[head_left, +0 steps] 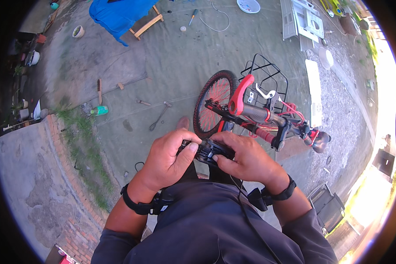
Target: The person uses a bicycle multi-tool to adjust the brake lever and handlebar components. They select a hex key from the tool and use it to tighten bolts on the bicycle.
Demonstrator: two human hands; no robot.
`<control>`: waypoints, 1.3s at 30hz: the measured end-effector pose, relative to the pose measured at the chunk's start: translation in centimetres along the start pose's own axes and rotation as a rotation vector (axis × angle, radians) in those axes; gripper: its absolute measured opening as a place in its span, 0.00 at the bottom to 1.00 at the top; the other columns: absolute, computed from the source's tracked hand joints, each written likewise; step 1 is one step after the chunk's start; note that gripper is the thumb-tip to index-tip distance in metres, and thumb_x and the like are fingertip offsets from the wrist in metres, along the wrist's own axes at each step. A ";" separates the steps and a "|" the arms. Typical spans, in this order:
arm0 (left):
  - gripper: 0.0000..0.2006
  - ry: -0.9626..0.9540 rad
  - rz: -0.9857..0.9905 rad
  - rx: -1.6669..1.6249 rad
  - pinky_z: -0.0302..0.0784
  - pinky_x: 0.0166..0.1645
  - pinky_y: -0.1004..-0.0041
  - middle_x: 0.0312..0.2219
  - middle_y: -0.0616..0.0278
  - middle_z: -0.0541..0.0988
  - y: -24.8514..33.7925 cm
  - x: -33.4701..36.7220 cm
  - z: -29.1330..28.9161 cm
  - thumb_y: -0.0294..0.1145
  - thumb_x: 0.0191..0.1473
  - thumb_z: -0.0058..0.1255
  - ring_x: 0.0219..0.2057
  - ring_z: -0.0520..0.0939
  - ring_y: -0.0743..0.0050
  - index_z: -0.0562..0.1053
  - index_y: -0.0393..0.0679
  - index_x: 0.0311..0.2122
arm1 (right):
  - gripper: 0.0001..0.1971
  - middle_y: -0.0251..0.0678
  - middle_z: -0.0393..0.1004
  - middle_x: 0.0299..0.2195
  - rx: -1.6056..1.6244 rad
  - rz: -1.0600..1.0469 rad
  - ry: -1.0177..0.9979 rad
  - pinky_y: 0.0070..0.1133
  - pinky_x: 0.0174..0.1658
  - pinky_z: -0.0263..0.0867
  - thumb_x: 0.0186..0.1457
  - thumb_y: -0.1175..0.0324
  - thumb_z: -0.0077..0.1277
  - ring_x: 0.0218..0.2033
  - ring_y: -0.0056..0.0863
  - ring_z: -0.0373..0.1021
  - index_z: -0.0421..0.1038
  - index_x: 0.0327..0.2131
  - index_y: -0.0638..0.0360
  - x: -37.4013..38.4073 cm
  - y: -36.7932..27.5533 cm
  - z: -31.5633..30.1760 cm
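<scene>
In front of my waist, both hands grip a small black part point(209, 151) with a lighter spot; the fingers cover much of it, and its exact kind does not show. My left hand point(168, 153) pinches its left end between thumb and forefinger. My right hand point(248, 156) wraps round its right side, thumb on top. Just beyond my right hand stands a bicycle point(268, 116) with red-and-black handlebar grips. Its wheel point(214, 103) has red spokes, and a black wire rack point(266, 72) shows past the handlebar.
On the green ground sheet lie a hammer point(166, 105), a brush point(100, 91), a green bottle point(100, 110) and a screwdriver point(193, 16). A blue cloth point(116, 20) drapes a wooden frame at the far left. Grass and a brick edging point(66, 160) run along the left.
</scene>
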State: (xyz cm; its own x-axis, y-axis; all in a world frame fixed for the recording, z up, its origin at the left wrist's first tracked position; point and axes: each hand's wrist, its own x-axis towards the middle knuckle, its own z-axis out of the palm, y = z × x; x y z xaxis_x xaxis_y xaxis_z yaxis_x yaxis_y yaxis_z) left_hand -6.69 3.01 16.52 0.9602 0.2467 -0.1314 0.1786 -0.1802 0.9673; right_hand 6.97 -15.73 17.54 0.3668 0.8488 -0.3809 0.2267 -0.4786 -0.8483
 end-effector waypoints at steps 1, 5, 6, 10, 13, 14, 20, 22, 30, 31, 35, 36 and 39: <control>0.05 -0.003 0.046 0.036 0.74 0.34 0.71 0.29 0.56 0.79 -0.1 0.0 0.1 0.27 0.60 0.51 0.28 0.80 0.64 0.74 0.38 0.39 | 0.19 0.46 0.77 0.36 -0.023 0.002 0.006 0.33 0.42 0.71 0.51 0.67 0.57 0.38 0.45 0.76 0.70 0.47 0.59 0.0 0.1 0.1; 0.05 -0.020 0.195 0.158 0.74 0.31 0.66 0.28 0.55 0.78 -0.6 0.2 0.6 0.26 0.58 0.53 0.26 0.80 0.56 0.73 0.38 0.39 | 0.17 0.45 0.77 0.35 -0.076 -0.022 0.032 0.35 0.41 0.71 0.51 0.67 0.57 0.37 0.46 0.76 0.70 0.45 0.59 0.1 0.6 0.6; 0.05 -0.029 0.223 0.179 0.74 0.31 0.65 0.27 0.55 0.78 -0.6 0.3 0.8 0.26 0.57 0.53 0.26 0.79 0.54 0.73 0.39 0.39 | 0.17 0.45 0.77 0.35 -0.091 -0.017 0.042 0.35 0.40 0.71 0.51 0.67 0.57 0.36 0.46 0.76 0.70 0.45 0.58 0.0 0.8 0.8; 0.07 -0.020 0.320 0.292 0.74 0.29 0.63 0.27 0.56 0.77 -0.6 0.6 1.1 0.26 0.56 0.55 0.26 0.79 0.54 0.73 0.39 0.39 | 0.17 0.45 0.77 0.36 -0.167 -0.010 0.092 0.35 0.40 0.71 0.51 0.67 0.56 0.35 0.47 0.76 0.70 0.45 0.57 0.4 1.6 1.7; 0.07 0.000 0.378 0.321 0.74 0.29 0.63 0.28 0.55 0.78 -0.9 0.8 1.3 0.25 0.55 0.55 0.26 0.79 0.54 0.73 0.39 0.40 | 0.18 0.46 0.77 0.36 -0.197 -0.042 0.120 0.34 0.40 0.72 0.50 0.67 0.56 0.36 0.47 0.75 0.71 0.46 0.57 0.7 2.0 2.1; 0.07 -0.002 0.368 0.303 0.75 0.30 0.64 0.28 0.55 0.78 -0.9 0.7 1.2 0.25 0.55 0.56 0.26 0.79 0.55 0.74 0.39 0.40 | 0.18 0.47 0.77 0.37 -0.201 -0.057 0.126 0.33 0.40 0.72 0.50 0.67 0.57 0.36 0.46 0.75 0.71 0.47 0.56 0.7 2.1 2.1; 0.06 -0.001 0.244 0.154 0.75 0.33 0.69 0.31 0.55 0.79 -0.8 -0.1 0.5 0.25 0.56 0.56 0.28 0.81 0.59 0.74 0.39 0.40 | 0.19 0.30 0.75 0.36 0.448 0.045 -0.156 0.21 0.42 0.67 0.59 0.67 0.52 0.38 0.21 0.70 0.70 0.53 0.63 0.1 3.1 0.3; 0.06 0.001 0.247 0.108 0.76 0.35 0.70 0.32 0.54 0.80 -0.9 -0.2 0.4 0.26 0.57 0.56 0.31 0.82 0.61 0.74 0.39 0.40 | 0.20 0.27 0.74 0.37 0.720 0.174 -0.222 0.19 0.41 0.65 0.63 0.61 0.49 0.39 0.17 0.68 0.70 0.53 0.63 0.4 2.5 -0.5; 0.19 0.099 0.078 -0.403 0.76 0.53 0.68 0.47 0.54 0.78 -1.9 -1.5 1.9 0.31 0.57 0.61 0.47 0.80 0.64 0.71 0.38 0.50 | 0.18 0.36 0.78 0.38 0.416 -0.069 -0.024 0.25 0.42 0.71 0.63 0.58 0.53 0.39 0.26 0.75 0.73 0.50 0.60 0.4 3.3 0.8; 0.22 0.124 -0.001 -0.549 0.75 0.53 0.68 0.46 0.55 0.78 -1.6 -1.6 2.5 0.31 0.55 0.63 0.46 0.80 0.66 0.69 0.38 0.52 | 0.17 0.38 0.78 0.38 0.331 -0.101 0.038 0.27 0.43 0.71 0.60 0.61 0.55 0.40 0.29 0.75 0.74 0.49 0.61 0.3 2.9 0.8; 0.33 0.046 -0.232 -0.629 0.75 0.53 0.68 0.46 0.58 0.77 -1.7 -2.0 3.4 0.32 0.47 0.70 0.45 0.79 0.71 0.67 0.37 0.56 | 0.19 0.41 0.77 0.40 0.083 -0.274 0.185 0.30 0.46 0.70 0.51 0.68 0.63 0.44 0.40 0.74 0.75 0.47 0.60 0.4 1.2 0.9; 0.35 -0.017 -0.268 -0.525 0.76 0.52 0.68 0.45 0.59 0.77 -1.8 -2.1 3.4 0.33 0.45 0.72 0.44 0.79 0.72 0.67 0.37 0.57 | 0.20 0.42 0.77 0.40 0.043 -0.326 0.196 0.31 0.47 0.70 0.49 0.70 0.64 0.44 0.42 0.73 0.75 0.47 0.59 0.5 1.0 0.9; 0.34 -0.027 -0.244 -0.408 0.77 0.49 0.70 0.43 0.61 0.78 -1.7 -1.8 3.1 0.32 0.44 0.72 0.43 0.79 0.75 0.68 0.38 0.56 | 0.20 0.40 0.76 0.41 -0.042 -0.343 0.178 0.32 0.44 0.71 0.48 0.71 0.65 0.42 0.40 0.74 0.75 0.47 0.59 0.4 0.8 0.5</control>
State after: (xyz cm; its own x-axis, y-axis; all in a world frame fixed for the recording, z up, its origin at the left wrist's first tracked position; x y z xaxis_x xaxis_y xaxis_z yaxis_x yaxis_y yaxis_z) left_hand -8.11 -0.05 14.43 0.9069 0.2092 -0.3658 0.3061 0.2696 0.9130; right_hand 6.85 -15.70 16.53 0.4135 0.9105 -0.0051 0.3986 -0.1861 -0.8980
